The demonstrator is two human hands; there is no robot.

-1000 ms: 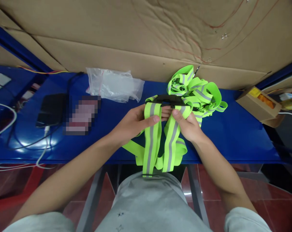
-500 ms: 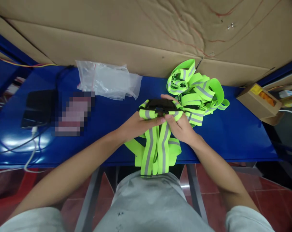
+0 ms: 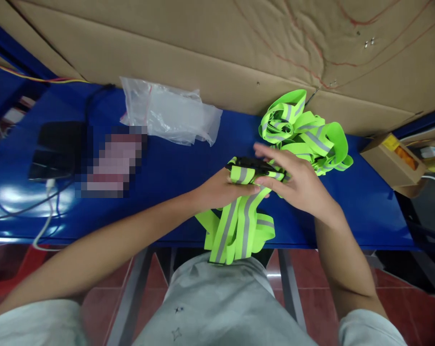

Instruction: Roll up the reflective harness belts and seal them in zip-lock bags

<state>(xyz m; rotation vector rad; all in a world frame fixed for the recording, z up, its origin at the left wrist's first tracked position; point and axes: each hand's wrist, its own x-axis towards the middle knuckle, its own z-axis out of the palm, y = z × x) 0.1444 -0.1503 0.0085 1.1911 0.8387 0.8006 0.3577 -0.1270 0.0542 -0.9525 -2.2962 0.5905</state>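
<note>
A neon-green reflective strap (image 3: 249, 218) with a grey stripe hangs from my hands over the table's front edge, its lower end by my shirt. At its top is a black part (image 3: 251, 166), perhaps a buckle; its details are blurred. My left hand (image 3: 219, 190) is closed on the left side of this upper part, thumb in front. My right hand (image 3: 306, 187) grips the right side between thumb and raised fingers, partly covering it. Just beyond my right hand lies a heap of similar green straps (image 3: 313, 137).
On the blue table (image 3: 167, 168) lie clear plastic bags (image 3: 174, 115) at the back, a pixelated flat item (image 3: 113, 163) and a black device (image 3: 55, 149) with a white cable at left. An open cardboard box (image 3: 392, 161) stands at right. Cardboard sheeting (image 3: 188, 57) walls the back.
My right hand has turned and shifted right, its fingers now lifted over the strap's upper part. The black part has tilted and moved slightly right with my left hand. The view has shifted a little.
</note>
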